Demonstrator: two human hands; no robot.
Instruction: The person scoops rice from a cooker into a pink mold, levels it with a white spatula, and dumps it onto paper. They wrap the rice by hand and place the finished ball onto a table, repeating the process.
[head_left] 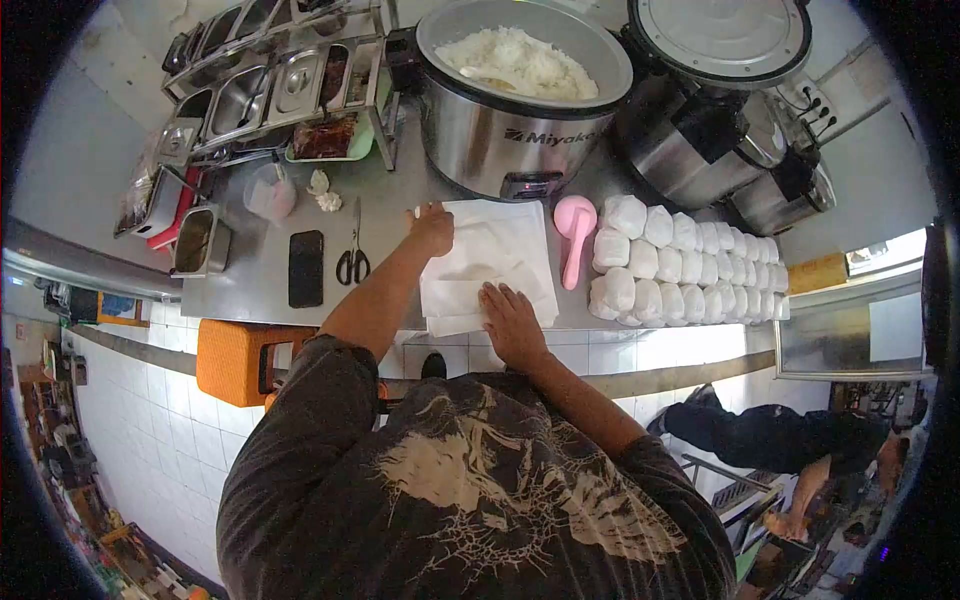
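A stack of white wrapping paper (490,235) lies on the steel table in front of me, its near sheets folded or layered unevenly. My left hand (432,230) is at the stack's far left corner, fingers curled, with a small white bit at the fingertips. What it grips there is not clear. My right hand (512,325) rests flat on the near part of the paper, fingers stretched out. Just right of the paper is a pink rice scoop (574,235). Beyond the stack stands a large rice cooker (500,150), open and holding white rice (515,62).
Rows of white wrapped bundles (690,262) line the table's right side. On the left lie scissors (353,262), a black phone (306,270) and a plastic cup (270,192). A rack of metal trays (270,95) stands behind. An orange stool (235,360) is below; another person (780,437) is at right.
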